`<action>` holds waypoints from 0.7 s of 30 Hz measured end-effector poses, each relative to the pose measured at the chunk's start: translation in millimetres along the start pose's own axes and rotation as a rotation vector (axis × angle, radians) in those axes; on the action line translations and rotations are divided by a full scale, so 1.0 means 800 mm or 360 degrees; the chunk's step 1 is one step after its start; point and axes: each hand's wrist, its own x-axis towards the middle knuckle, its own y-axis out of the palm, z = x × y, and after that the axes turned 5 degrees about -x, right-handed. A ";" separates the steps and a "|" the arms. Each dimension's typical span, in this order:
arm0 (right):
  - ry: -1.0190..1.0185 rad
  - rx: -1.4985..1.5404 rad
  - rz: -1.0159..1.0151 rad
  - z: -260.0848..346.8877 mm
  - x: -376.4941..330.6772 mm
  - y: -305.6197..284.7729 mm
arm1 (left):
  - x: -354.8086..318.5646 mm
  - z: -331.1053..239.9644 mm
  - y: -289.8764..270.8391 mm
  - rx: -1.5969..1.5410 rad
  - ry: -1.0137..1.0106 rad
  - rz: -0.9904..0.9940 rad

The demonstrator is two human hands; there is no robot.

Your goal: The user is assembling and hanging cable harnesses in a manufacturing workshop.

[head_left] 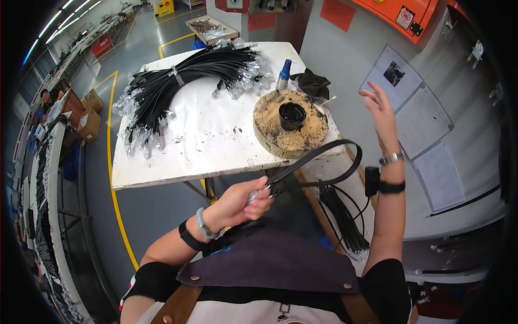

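My left hand is closed around the joined ends of a black strap, in front of the table's near edge. Bits of metal fitting and clear plastic show at its fingers. From there the strap bends into a loop that reaches out to the right. My right hand is raised beside the wall with its fingers stretched out and nothing in them. Left of it, on the white table, a small black pot of dark liquid sits in a round tan block. A cotton swab lies at the block's edge.
A tied bundle of black straps with plastic-wrapped ends covers the table's far left. Behind the block are a blue-capped bottle and a dark cloth. More straps lie low on the right. Paper sheets hang on the wall.
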 end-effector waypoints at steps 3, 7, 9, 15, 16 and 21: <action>-0.0122 -0.0383 0.0157 -0.066 0.060 0.041 | -0.031 -0.001 -0.004 0.0118 0.0041 -0.0075; -0.0670 -0.1042 0.0318 -0.112 0.109 0.108 | -0.066 0.003 -0.011 0.0045 0.0213 -0.0100; -0.0765 -0.1216 0.0534 -0.154 0.132 0.110 | -0.075 0.002 -0.007 -0.0008 0.0283 -0.0119; -0.0711 -0.0979 0.0475 -0.140 0.148 0.120 | -0.109 0.005 -0.012 -0.0197 0.0646 -0.0098; -0.0675 -0.0995 0.0453 -0.145 0.149 0.117 | -0.115 0.003 -0.017 -0.0224 0.0696 -0.0041; -0.0842 -0.1122 0.0444 -0.128 0.140 0.124 | -0.146 0.005 -0.037 -0.0463 0.0982 -0.0004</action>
